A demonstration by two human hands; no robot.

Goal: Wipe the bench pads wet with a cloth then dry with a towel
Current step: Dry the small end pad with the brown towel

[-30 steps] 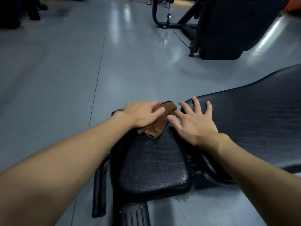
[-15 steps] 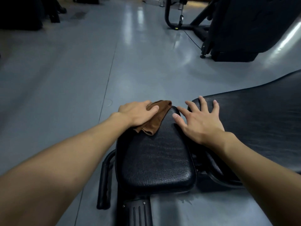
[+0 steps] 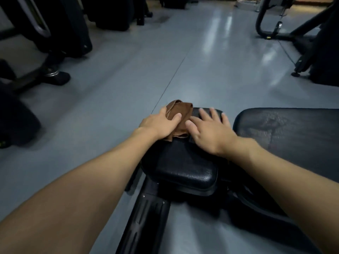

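The left hand (image 3: pixel 159 124) grips the brown cloth (image 3: pixel 184 110), thumb laid across it, at the seat pad's (image 3: pixel 183 165) 11 o'clock corner. At its 3 o'clock, the right hand (image 3: pixel 211 132) lies flat on the pad, fingers spread, thumb touching the cloth.

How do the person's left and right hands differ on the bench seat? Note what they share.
The left hand holds the brown cloth; the right hand touches bare pad. The left hand curls; the right hand lies spread flat. Both rest at the far end of the seat pad.
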